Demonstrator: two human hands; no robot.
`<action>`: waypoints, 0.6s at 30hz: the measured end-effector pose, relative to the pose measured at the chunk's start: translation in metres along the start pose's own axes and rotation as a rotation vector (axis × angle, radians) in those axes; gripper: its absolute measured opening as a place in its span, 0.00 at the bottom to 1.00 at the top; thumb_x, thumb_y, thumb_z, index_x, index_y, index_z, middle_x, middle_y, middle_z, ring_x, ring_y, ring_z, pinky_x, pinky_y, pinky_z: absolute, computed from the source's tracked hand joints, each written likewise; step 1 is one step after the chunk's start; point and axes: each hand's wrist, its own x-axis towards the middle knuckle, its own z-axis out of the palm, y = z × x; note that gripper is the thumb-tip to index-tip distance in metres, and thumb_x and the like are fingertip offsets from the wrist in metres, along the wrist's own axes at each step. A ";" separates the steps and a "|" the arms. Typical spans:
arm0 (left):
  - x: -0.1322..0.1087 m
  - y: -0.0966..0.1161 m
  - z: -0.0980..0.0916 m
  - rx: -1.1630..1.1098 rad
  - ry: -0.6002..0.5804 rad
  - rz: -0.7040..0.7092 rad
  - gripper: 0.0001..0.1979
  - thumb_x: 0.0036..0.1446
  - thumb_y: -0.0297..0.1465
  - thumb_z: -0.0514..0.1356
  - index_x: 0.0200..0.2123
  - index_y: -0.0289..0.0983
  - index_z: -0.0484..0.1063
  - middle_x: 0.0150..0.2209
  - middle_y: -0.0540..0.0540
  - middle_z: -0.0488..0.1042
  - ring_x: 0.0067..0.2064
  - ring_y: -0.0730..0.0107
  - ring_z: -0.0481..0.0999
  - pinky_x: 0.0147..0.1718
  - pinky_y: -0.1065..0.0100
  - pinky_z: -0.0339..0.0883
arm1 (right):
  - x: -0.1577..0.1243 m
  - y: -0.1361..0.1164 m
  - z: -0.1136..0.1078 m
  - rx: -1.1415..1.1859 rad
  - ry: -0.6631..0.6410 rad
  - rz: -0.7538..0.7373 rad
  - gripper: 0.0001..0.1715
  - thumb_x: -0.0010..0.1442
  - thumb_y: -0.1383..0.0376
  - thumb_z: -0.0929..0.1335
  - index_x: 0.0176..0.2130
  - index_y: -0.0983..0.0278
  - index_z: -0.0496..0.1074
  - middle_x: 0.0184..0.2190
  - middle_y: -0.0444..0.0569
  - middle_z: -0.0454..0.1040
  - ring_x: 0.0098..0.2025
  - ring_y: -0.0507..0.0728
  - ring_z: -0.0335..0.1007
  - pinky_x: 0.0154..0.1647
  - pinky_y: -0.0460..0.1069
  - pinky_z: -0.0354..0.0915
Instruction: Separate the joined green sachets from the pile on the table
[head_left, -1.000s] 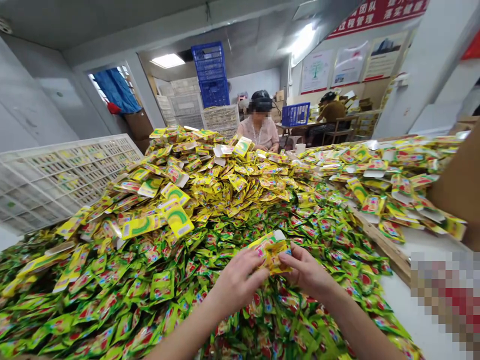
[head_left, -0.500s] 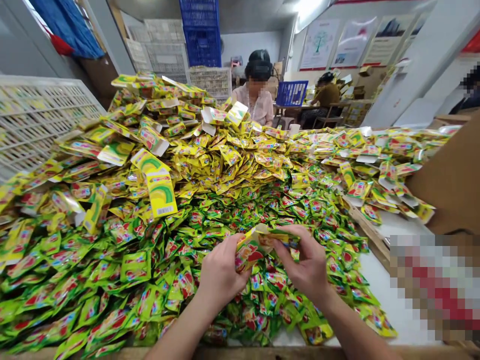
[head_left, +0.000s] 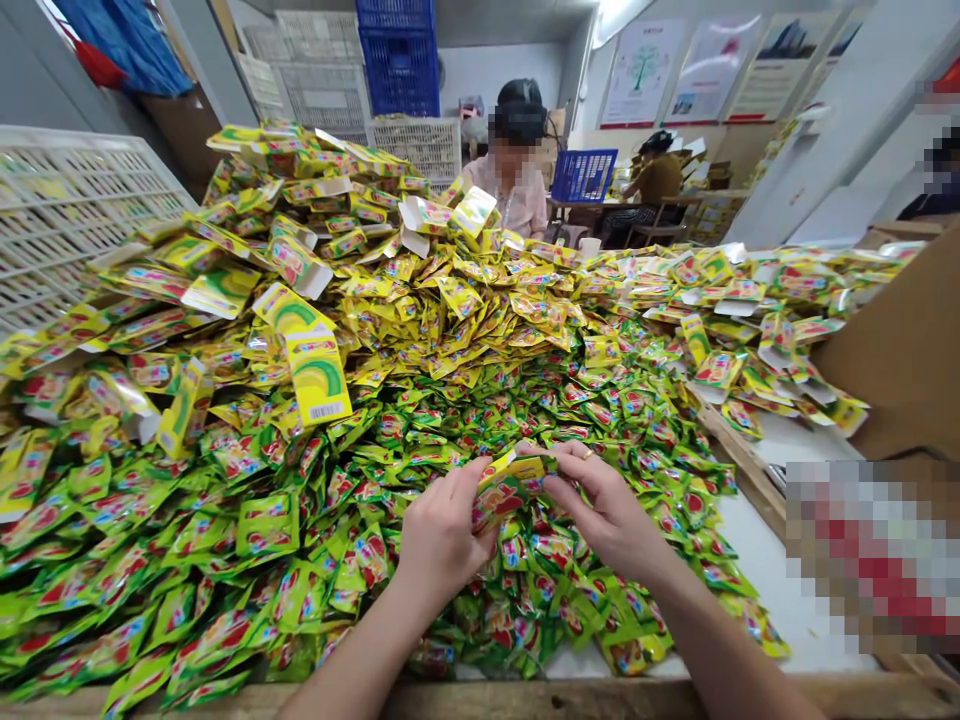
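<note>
My left hand (head_left: 444,515) is wrapped round a small yellow and green carton (head_left: 498,500), holding it tilted with its open end toward the right. Sachets (head_left: 534,467) stick part of the way out of that end. At their outer edge, my right hand (head_left: 596,500) pinches them between thumb and fingers. A ring shows on one finger of it. Both hands hover over a thick layer of green sachets (head_left: 270,525). Yellow sachets (head_left: 457,320) are heaped behind these.
Yellow cartons (head_left: 319,380) are piled at the left and back. More cartons (head_left: 720,375) lie right of a wooden strip (head_left: 739,470). A white crate (head_left: 82,210) stands left, a cardboard box (head_left: 892,350) right. A person (head_left: 517,180) sits across the table.
The sachets have gone deeper into the carton, and my right hand has moved left toward it. My left hand keeps its hold. The view has shifted slightly.
</note>
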 end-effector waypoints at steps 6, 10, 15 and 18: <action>-0.001 0.007 0.000 -0.186 -0.043 -0.066 0.26 0.46 0.34 0.63 0.50 0.39 0.62 0.42 0.44 0.77 0.39 0.61 0.79 0.35 0.65 0.74 | -0.005 0.006 0.019 -0.093 0.401 -0.022 0.11 0.52 0.56 0.71 0.34 0.59 0.76 0.30 0.49 0.75 0.37 0.60 0.71 0.41 0.56 0.65; -0.002 0.009 0.000 -0.213 -0.022 -0.120 0.28 0.45 0.36 0.63 0.50 0.39 0.61 0.41 0.44 0.77 0.38 0.61 0.79 0.35 0.64 0.74 | -0.007 0.001 0.022 -0.232 0.168 -0.141 0.11 0.58 0.56 0.67 0.34 0.55 0.78 0.39 0.50 0.77 0.51 0.65 0.67 0.55 0.66 0.51; -0.004 0.007 0.005 -0.140 -0.053 -0.021 0.25 0.48 0.34 0.60 0.50 0.39 0.62 0.41 0.43 0.77 0.38 0.60 0.79 0.34 0.64 0.74 | -0.008 -0.006 0.024 -0.231 -0.100 -0.018 0.07 0.49 0.60 0.73 0.29 0.59 0.75 0.31 0.45 0.76 0.41 0.61 0.71 0.59 0.67 0.45; -0.003 0.008 0.004 -0.132 -0.037 0.036 0.24 0.50 0.33 0.59 0.52 0.39 0.61 0.41 0.43 0.77 0.38 0.61 0.78 0.34 0.64 0.73 | -0.009 -0.004 0.030 -0.114 -0.055 0.064 0.09 0.51 0.61 0.72 0.24 0.62 0.71 0.26 0.43 0.73 0.32 0.56 0.69 0.49 0.59 0.61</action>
